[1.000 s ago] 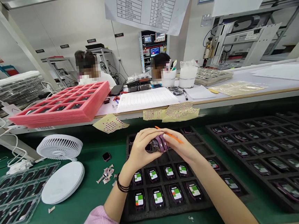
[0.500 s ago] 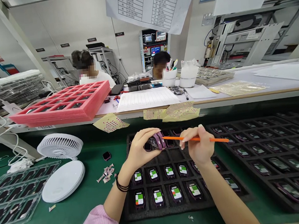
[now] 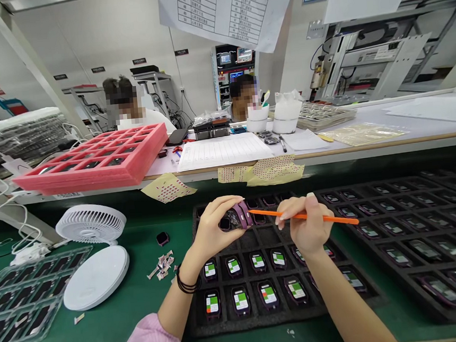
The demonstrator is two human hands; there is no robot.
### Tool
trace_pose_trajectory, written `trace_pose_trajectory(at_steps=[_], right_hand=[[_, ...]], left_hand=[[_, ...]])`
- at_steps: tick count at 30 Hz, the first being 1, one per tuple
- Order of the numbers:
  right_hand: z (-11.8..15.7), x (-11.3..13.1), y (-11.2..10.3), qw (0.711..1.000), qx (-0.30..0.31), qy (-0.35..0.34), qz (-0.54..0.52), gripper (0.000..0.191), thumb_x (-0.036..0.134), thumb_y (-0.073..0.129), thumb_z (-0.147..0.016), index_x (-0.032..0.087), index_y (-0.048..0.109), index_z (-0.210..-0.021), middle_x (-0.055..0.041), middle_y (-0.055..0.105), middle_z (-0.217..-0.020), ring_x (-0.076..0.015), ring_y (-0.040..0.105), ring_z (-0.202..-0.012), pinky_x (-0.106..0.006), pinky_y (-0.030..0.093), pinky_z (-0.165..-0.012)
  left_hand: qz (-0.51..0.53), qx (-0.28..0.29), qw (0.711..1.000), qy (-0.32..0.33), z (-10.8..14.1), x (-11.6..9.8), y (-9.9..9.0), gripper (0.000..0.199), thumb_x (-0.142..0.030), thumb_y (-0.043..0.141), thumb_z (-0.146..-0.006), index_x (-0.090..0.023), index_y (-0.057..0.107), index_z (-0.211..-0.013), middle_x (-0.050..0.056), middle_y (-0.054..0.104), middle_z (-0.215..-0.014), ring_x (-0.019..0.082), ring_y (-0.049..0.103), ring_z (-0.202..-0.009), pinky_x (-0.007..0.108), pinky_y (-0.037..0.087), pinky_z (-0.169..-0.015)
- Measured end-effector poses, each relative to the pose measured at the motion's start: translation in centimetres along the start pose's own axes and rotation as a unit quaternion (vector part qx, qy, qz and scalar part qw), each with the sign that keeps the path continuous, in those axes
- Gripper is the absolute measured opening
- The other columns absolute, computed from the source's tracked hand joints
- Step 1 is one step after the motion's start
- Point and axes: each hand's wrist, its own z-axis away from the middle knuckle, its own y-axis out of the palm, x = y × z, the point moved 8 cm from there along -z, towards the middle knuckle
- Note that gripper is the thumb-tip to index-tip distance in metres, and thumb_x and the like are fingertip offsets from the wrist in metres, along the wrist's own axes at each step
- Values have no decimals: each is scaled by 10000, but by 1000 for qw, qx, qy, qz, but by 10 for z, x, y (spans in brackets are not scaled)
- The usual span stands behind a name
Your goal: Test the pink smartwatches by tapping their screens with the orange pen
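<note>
My left hand (image 3: 216, 226) is closed around a purple smartwatch case (image 3: 243, 215), its side turned to the right. Between the thumb and fingers of my right hand (image 3: 307, 222) is a thin orange stick (image 3: 338, 219), pen-like in shape. Its pointed left tip is at the side of the watch case; whether it touches, I cannot tell. Both hands are above a black foam tray (image 3: 257, 317). Lit watches with green and white screens, such as one front watch (image 3: 268, 295), lie in its compartments. My right forearm hides part of the tray.
A second black tray of watches (image 3: 398, 254) lies to the right. On the left are a white fan (image 3: 96, 278), clear plastic trays (image 3: 41, 320), small scraps (image 3: 162, 265) and a loose watch (image 3: 162, 238). A pink foam tray (image 3: 132, 171) rests on the shelf; two people sit beyond.
My right hand has shifted slightly right, and the orange stick's back end has tilted lower. My left hand and the watch case stay put. A person behind has raised their head.
</note>
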Motion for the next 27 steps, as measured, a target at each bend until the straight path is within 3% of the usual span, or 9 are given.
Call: trace_pose_trajectory(at_steps=[6, 18, 27], right_hand=[[2, 1, 1, 1000, 4, -2, -23, 512, 396, 421, -952, 211, 660, -538, -19, 565, -416, -147, 515, -366, -308, 396, -393], [6, -2, 2, 999, 2, -15, 35, 525, 402, 395, -960, 216, 663, -547, -23, 573, -429, -158, 532, -388, -324, 420, -419], [7, 1, 4, 1000, 12, -2, 15, 523, 395, 390, -962, 216, 680, -565, -25, 586, -438, -168, 563, -422, -333, 446, -447]], left_hand=[[9, 0, 1000, 7, -1, -3, 0, 480, -141, 713, -716, -220, 581, -1171, 96, 649, -1135, 237, 620, -1058, 396, 520, -912], [-7, -18, 1000, 7, 0, -2, -2, 443, -131, 713, -700, -202, 610, -1125, 94, 669, -1097, 233, 642, -1009, 385, 543, -886], [-9, 10, 1000, -24, -2, 5, 0, 456, -143, 732, -699, -208, 609, -1133, 89, 660, -1113, 235, 628, -1031, 394, 521, -918]])
